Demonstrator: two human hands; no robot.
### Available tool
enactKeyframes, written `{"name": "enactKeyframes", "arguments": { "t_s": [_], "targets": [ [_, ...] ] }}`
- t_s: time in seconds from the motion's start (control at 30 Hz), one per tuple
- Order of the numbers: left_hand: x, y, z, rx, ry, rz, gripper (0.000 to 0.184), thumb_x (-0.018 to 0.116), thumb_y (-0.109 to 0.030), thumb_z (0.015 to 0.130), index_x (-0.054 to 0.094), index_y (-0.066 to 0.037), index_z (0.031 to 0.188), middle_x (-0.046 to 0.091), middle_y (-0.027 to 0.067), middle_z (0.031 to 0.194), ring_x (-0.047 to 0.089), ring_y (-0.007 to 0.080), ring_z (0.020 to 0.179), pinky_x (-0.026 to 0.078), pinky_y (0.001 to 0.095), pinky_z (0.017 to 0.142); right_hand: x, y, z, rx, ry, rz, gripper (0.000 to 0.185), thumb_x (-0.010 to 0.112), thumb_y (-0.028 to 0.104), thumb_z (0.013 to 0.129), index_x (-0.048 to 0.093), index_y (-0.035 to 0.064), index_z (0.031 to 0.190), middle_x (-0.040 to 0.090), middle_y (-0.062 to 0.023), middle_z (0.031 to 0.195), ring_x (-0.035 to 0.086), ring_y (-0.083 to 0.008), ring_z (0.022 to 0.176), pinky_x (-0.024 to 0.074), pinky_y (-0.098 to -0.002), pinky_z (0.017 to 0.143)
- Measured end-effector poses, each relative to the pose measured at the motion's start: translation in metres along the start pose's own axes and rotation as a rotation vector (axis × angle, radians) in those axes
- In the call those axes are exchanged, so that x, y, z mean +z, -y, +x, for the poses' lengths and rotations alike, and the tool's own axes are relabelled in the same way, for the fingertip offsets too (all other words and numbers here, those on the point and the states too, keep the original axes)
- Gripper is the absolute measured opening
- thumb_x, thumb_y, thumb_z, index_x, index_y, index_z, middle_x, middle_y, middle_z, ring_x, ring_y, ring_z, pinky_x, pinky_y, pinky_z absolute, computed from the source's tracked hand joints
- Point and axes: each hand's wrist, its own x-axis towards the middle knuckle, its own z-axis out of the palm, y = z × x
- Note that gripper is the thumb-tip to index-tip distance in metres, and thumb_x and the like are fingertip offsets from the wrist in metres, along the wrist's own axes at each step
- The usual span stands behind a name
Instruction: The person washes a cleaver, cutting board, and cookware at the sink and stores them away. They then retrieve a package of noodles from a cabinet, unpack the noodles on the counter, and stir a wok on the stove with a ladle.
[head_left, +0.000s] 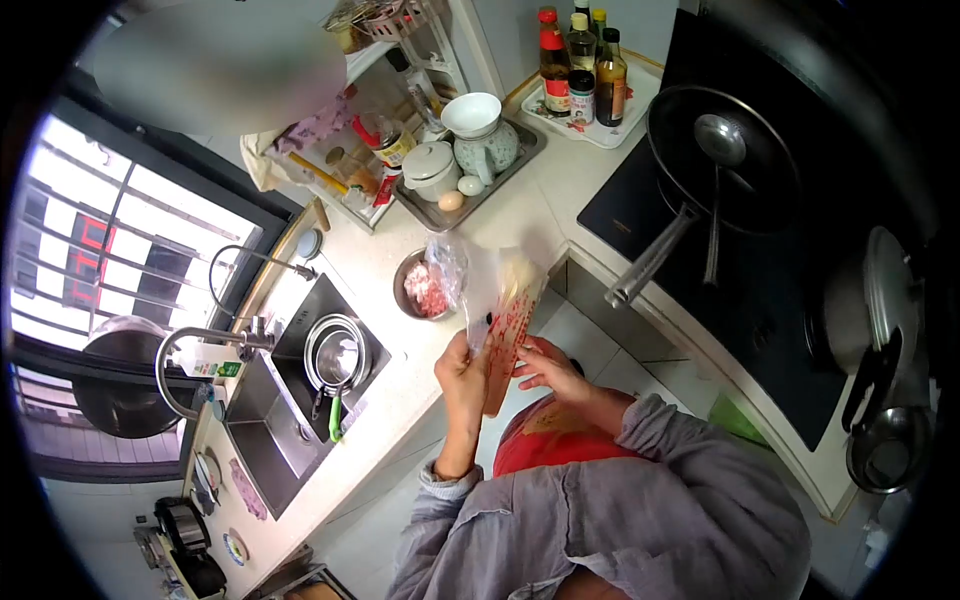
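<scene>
A clear plastic bag with red print [508, 315] and pale contents is held up in front of my body. My left hand [463, 378] grips its lower left side, fingers closed on it. On the other side, my right hand [556, 372] has its fingers apart, close to the bag's lower right edge; whether they touch it is unclear. Just beyond the bag, a metal bowl [403, 290] of pink minced meat [428, 293] stands on the counter [385, 345], with crumpled clear plastic [447, 268] at its right side.
Left, the sink [270, 425] holds stacked metal bowls [337, 355]. A tray [535, 150] bears a lidded pot, a jug and eggs. Sauce bottles [611, 80] stand behind. At right, a wok [765, 190] with a ladle sits on the cooktop [770, 340], its handle over the front edge.
</scene>
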Motion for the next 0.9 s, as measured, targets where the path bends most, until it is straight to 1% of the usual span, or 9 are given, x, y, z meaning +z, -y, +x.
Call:
{"name": "enactKeyframes", "arguments": {
  "t_s": [0.1,0.2,0.23,0.33,0.47,0.6,0.63,0.8,0.9],
  "targets": [
    [0.026,-0.027,0.040,0.000,-0.053,-0.045,0.009,0.063,-0.007,0.078,0.058,-0.001,0.083,0.051,0.0028,0.064,0.042,0.0072,0.061,0.038,0.0224,0.055,-0.011,0.035,0.026,-0.048,0.003,0.022,0.048,0.053,0.039,0.084,0.042,0.0098,0.120,0.051,-0.0060,0.108,0.055,-0.0154,0.090,0.0483,-0.0293,0.066],
    [0.050,-0.007,0.068,-0.002,0.044,0.111,0.014,0.060,-0.004,0.081,0.060,0.003,0.093,0.061,0.0009,0.079,0.049,0.0062,0.068,0.041,0.0214,0.061,-0.027,0.049,0.056,-0.050,-0.022,0.000,0.049,0.051,0.030,0.086,0.033,0.0124,0.128,0.050,-0.0050,0.110,0.053,-0.0153,0.096,0.0486,-0.0301,0.070],
    [0.061,-0.002,0.076,0.098,0.019,0.129,0.013,0.061,-0.007,0.080,0.057,0.002,0.089,0.059,0.0034,0.071,0.045,0.0084,0.062,0.039,0.0233,0.055,-0.028,0.060,0.059,-0.057,-0.036,0.015,0.050,0.051,0.030,0.086,0.032,0.0123,0.129,0.050,-0.0049,0.110,0.053,-0.0153,0.097,0.0486,-0.0305,0.070],
    [0.072,-0.019,0.096,-0.030,0.090,0.248,0.014,0.060,-0.012,0.080,0.053,-0.001,0.082,0.041,0.0120,0.059,0.038,0.0166,0.053,0.035,0.0305,0.049,-0.033,0.066,0.068,-0.058,-0.077,0.027,0.051,0.053,0.030,0.085,0.033,0.0117,0.128,0.052,-0.0052,0.106,0.055,-0.0148,0.094,0.0490,-0.0307,0.070],
    [0.071,-0.023,0.117,-0.107,0.142,0.298,0.019,0.060,-0.018,0.080,0.055,0.000,0.086,0.054,0.0184,0.065,0.054,0.0268,0.058,0.042,0.0355,0.055,-0.030,0.072,0.088,-0.083,-0.067,0.004,0.050,0.055,0.028,0.083,0.036,0.0116,0.127,0.055,-0.0045,0.100,0.057,-0.0133,0.089,0.0497,-0.0294,0.068],
    [0.072,-0.010,0.131,-0.128,0.137,0.198,0.029,0.060,-0.018,0.080,0.054,0.001,0.100,0.059,0.0180,0.078,0.058,0.0237,0.069,0.045,0.0333,0.061,-0.041,0.073,0.131,0.006,-0.163,-0.067,0.045,0.057,0.026,0.081,0.043,0.0094,0.120,0.054,-0.0033,0.093,0.056,-0.0127,0.077,0.0513,-0.0278,0.056],
    [0.075,-0.001,0.132,-0.113,0.123,0.137,0.032,0.060,-0.018,0.080,0.053,0.002,0.104,0.060,0.0175,0.083,0.058,0.0224,0.072,0.045,0.0322,0.064,-0.042,0.073,0.134,0.014,-0.188,-0.102,0.050,0.058,0.026,0.080,0.041,0.0082,0.123,0.054,-0.0041,0.092,0.055,-0.0145,0.079,0.0501,-0.0289,0.061],
    [0.054,0.019,0.125,0.004,0.014,-0.147,0.038,0.058,-0.014,0.082,0.048,0.001,0.116,0.058,0.0141,0.105,0.056,0.0163,0.088,0.045,0.0276,0.073,-0.033,0.073,0.129,-0.301,-0.584,-0.538,0.059,0.062,0.028,0.078,0.036,0.0031,0.126,0.051,-0.0123,0.104,0.053,-0.0210,0.084,0.0442,-0.0312,0.073],
    [0.023,0.034,0.114,-0.034,-0.232,-0.202,0.032,0.057,-0.011,0.083,0.049,0.002,0.112,0.055,0.0120,0.105,0.053,0.0167,0.093,0.042,0.0276,0.079,0.004,0.105,0.112,-0.603,-0.506,-0.596,0.062,0.063,0.031,0.077,0.036,0.0036,0.126,0.052,-0.0137,0.103,0.054,-0.0236,0.087,0.0446,-0.0348,0.073]
  ]
}}
